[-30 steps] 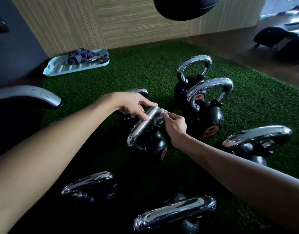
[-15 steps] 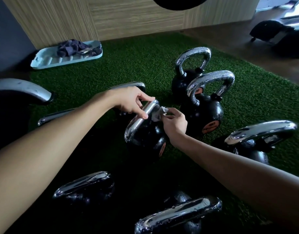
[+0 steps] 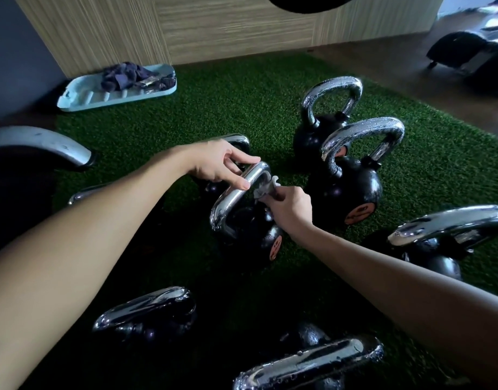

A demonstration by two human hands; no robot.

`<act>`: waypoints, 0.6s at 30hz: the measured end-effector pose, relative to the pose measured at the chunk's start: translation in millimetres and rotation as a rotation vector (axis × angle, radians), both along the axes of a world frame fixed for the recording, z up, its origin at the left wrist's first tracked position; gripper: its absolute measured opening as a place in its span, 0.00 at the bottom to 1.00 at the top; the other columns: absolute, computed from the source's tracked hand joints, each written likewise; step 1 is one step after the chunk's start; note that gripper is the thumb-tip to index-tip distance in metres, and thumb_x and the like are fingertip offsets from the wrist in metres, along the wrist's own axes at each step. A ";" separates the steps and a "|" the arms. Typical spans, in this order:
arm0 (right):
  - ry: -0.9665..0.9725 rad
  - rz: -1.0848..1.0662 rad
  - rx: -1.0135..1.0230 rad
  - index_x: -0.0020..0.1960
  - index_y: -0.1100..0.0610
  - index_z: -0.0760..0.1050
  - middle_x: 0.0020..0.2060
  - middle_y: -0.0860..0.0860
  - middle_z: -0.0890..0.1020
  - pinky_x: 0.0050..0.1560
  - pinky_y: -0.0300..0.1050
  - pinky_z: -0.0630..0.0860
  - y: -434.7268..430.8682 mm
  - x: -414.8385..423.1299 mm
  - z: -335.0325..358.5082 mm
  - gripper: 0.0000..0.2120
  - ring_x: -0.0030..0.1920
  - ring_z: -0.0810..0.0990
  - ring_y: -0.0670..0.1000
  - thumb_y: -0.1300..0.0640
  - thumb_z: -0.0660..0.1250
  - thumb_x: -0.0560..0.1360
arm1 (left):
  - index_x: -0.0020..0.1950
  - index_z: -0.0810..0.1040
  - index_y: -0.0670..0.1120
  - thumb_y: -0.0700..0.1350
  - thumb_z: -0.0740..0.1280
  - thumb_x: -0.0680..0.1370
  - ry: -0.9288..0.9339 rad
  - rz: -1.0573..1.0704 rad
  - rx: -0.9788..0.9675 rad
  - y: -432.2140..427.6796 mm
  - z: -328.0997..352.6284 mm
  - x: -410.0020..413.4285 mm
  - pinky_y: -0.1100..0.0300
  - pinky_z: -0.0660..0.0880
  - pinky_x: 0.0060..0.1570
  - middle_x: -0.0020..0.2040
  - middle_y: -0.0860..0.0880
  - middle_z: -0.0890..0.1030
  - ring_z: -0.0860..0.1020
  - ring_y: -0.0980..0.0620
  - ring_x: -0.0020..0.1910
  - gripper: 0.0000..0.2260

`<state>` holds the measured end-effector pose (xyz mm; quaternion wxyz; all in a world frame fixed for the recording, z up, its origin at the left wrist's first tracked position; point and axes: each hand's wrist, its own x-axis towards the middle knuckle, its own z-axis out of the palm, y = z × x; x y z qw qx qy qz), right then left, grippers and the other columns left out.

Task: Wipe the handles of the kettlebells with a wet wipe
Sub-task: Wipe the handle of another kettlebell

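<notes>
Pinching the wet wipe point(image 3: 266, 187), is that what the right hand point(image 3: 291, 208) does?

Yes. Its fingers are curled round the scrunched white wipe. The wipe is pressed on the inner side of the shiny handle point(image 3: 233, 197), up near the top bend.

And the left hand point(image 3: 216, 164)?

It grips the same handle from above. The thumb lies along the bar and the fingers curl over the far side.

Whose handle is it?

It belongs to the middle kettlebell point(image 3: 250, 229), a round black one with an orange spot low on its side. It sits on the green grass mat point(image 3: 242, 108).

Are there more around it?

Lots. Just to the right stands the big upright kettlebell point(image 3: 352, 190), and the far upright kettlebell point(image 3: 318, 133) stands close behind that one. Their silver handles look speckled. Further right is the right kettlebell point(image 3: 436, 249), with a wide handle. Close to us are the front left kettlebell point(image 3: 146, 313) and the front right kettlebell point(image 3: 312, 361), which has little drops on its handle. One hidden kettlebell point(image 3: 238, 140) peeks out behind the left hand.

Anything else?

A pale blue tray point(image 3: 81, 98) lies at the far left of the mat, by the wooden wall point(image 3: 214, 23). A dark cloth point(image 3: 126, 76) is heaped in it.
</notes>
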<state>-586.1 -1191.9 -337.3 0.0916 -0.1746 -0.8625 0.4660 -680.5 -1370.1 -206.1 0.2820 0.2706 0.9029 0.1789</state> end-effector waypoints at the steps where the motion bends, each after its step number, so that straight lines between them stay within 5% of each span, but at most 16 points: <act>1: 0.022 -0.012 0.014 0.41 0.53 0.84 0.31 0.49 0.83 0.30 0.43 0.71 1.8 -2.6 0.8 0.13 0.34 0.81 0.49 0.43 0.73 0.73 | 0.71 0.72 0.68 0.59 0.78 0.68 -0.007 0.001 0.001 0.5 1.7 0.6 0.58 0.76 0.59 0.51 0.62 0.86 0.83 0.62 0.49 0.33; 4: 0.129 -0.017 0.043 0.45 0.50 0.86 0.31 0.48 0.82 0.29 0.43 0.67 5.2 -15.1 17.2 0.07 0.33 0.77 0.48 0.49 0.72 0.77 | 0.72 0.72 0.66 0.56 0.78 0.71 -0.034 0.018 0.017 -1.6 3.4 -0.8 0.62 0.73 0.52 0.52 0.61 0.86 0.79 0.69 0.40 0.31; 7: 0.201 0.010 0.091 0.52 0.52 0.87 0.42 0.49 0.82 0.41 0.44 0.70 4.1 -23.4 30.0 0.06 0.42 0.76 0.48 0.53 0.72 0.77 | 0.72 0.72 0.67 0.57 0.78 0.69 -0.042 0.026 0.009 -5.2 3.0 -2.9 0.55 0.74 0.58 0.52 0.61 0.86 0.82 0.57 0.48 0.32; 10: 0.141 -0.012 0.069 0.48 0.51 0.87 0.38 0.51 0.85 0.37 0.43 0.67 3.2 -22.7 17.4 0.07 0.40 0.79 0.50 0.48 0.74 0.75 | 0.71 0.71 0.67 0.61 0.77 0.65 -0.044 0.029 0.012 -6.5 0.4 -3.7 0.50 0.71 0.71 0.53 0.61 0.86 0.82 0.56 0.58 0.35; 14: 0.219 -0.076 0.015 0.57 0.46 0.84 0.43 0.45 0.87 0.41 0.42 0.77 4.9 -16.8 21.5 0.14 0.42 0.84 0.44 0.50 0.78 0.72 | 0.69 0.72 0.70 0.65 0.77 0.61 -0.078 0.016 0.039 -6.9 -4.8 -7.6 0.44 0.68 0.72 0.53 0.61 0.86 0.79 0.53 0.56 0.36; 18: 0.265 -0.054 0.126 0.58 0.45 0.84 0.46 0.44 0.88 0.47 0.47 0.82 -0.2 -10.8 35.0 0.14 0.46 0.85 0.46 0.53 0.76 0.73 | 0.71 0.72 0.66 0.61 0.77 0.65 -0.075 0.039 0.054 -7.1 -6.1 -10.7 0.52 0.72 0.67 0.53 0.62 0.86 0.82 0.52 0.56 0.35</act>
